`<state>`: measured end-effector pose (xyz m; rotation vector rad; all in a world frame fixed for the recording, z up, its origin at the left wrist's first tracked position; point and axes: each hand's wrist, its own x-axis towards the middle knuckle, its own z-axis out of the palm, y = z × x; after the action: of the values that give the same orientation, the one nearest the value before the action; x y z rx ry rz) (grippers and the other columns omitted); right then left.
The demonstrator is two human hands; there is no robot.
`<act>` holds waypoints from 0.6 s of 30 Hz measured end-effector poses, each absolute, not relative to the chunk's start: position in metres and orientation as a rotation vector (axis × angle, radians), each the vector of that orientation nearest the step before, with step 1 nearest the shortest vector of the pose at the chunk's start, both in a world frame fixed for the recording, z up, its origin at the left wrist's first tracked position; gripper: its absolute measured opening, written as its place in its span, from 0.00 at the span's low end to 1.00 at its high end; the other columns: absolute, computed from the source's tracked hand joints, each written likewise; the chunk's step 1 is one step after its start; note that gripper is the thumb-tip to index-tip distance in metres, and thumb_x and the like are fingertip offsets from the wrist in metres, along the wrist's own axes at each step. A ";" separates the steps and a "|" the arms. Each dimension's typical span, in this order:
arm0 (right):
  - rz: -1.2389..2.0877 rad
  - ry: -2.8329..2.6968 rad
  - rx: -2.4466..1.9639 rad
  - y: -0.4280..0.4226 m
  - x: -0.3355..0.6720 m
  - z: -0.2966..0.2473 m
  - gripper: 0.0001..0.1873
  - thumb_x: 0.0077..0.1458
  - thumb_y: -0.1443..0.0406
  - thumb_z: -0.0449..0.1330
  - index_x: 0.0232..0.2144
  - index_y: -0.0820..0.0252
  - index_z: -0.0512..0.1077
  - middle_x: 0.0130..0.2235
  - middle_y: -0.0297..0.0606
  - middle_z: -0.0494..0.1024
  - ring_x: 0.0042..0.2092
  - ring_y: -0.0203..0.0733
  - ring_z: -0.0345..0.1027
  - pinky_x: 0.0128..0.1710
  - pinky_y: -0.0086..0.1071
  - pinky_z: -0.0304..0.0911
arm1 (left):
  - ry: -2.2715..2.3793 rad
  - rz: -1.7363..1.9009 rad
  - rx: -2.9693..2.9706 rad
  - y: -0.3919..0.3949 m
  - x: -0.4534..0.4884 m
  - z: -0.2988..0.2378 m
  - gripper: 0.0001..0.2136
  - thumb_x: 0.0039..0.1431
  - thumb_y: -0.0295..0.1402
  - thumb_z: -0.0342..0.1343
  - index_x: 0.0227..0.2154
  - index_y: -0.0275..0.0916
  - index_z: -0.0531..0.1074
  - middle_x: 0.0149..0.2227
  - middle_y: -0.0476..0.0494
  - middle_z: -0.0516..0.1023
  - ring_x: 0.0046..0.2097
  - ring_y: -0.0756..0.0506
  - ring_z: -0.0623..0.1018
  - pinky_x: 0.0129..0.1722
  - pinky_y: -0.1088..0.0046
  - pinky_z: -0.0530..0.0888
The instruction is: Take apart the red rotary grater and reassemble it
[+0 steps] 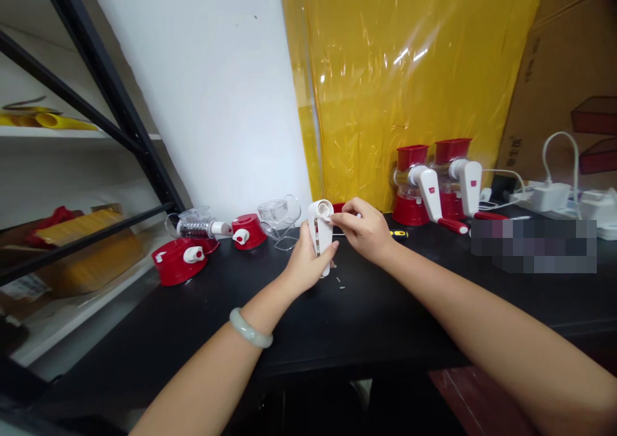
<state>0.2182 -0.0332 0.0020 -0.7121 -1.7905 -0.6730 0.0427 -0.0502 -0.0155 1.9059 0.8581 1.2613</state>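
My left hand is closed round a white plastic crank handle, held upright above the black table with its round socket end at the top. The fingers of my right hand are pinched together at the socket's right edge; whatever they hold, if anything, is too small to make out. Behind my right hand a red part is mostly hidden. A few small pale slivers lie on the table below the handle. Just right of my right hand shows the yellow-and-black end of a tool.
Two red-and-white rotary graters stand at the right, cranks attached. Red bases, a drum grater part and a clear plastic housing sit at the left. White chargers with cables lie far right. A black-framed shelf borders the left.
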 end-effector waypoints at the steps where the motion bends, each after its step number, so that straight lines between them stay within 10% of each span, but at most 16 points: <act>1: -0.661 -1.793 -0.719 -0.034 0.218 0.002 0.11 0.61 0.66 0.54 0.34 0.53 0.77 0.32 0.37 0.68 0.32 0.36 0.60 0.31 0.30 0.57 | 0.852 1.265 1.905 -0.050 0.043 -0.015 0.23 0.54 0.40 0.60 0.48 0.43 0.57 0.32 0.50 0.72 0.22 0.50 0.75 0.22 0.72 0.74; 18: -0.667 -1.791 -0.723 -0.034 0.217 0.002 0.11 0.61 0.66 0.54 0.34 0.54 0.77 0.32 0.37 0.68 0.31 0.36 0.61 0.31 0.29 0.57 | 0.858 1.245 1.924 -0.050 0.043 -0.015 0.23 0.55 0.40 0.59 0.49 0.42 0.56 0.31 0.50 0.71 0.22 0.49 0.75 0.22 0.71 0.73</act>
<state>0.2173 -0.0344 0.0017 -0.7232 -1.7910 -0.6672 0.0430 -0.0503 -0.0149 1.9238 0.8578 1.2449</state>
